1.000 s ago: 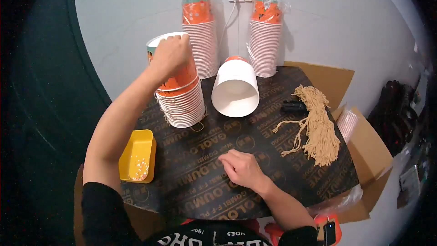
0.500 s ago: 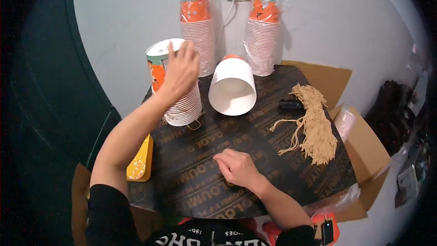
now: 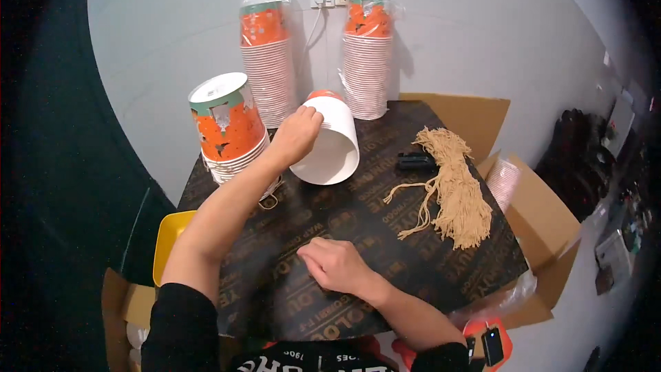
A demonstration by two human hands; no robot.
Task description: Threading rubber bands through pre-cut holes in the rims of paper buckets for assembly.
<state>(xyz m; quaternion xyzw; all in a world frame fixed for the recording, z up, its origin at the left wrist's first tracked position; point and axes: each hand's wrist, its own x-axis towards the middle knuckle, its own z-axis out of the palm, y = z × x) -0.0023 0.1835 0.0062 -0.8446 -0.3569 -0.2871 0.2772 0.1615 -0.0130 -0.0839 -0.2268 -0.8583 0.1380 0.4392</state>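
Left hand (image 3: 297,134) — fingers curled over the upper rim of a white paper bucket (image 3: 327,145) lying on its side, open mouth toward the person; grasping it at the rim. Just to the hand's left stands a nested stack of orange printed buckets (image 3: 231,131), upside down. Half a second ago this hand rested on top of that stack; it has since crossed to the white bucket.

Right hand (image 3: 335,264) — loosely closed, knuckles up, resting on the dark printed board (image 3: 358,213), holding nothing visible; unchanged in place.

Beyond and to the right of the right hand: bundle of tan cords (image 3: 454,189). Behind the left hand: two wrapped bucket stacks (image 3: 267,62) at the wall.
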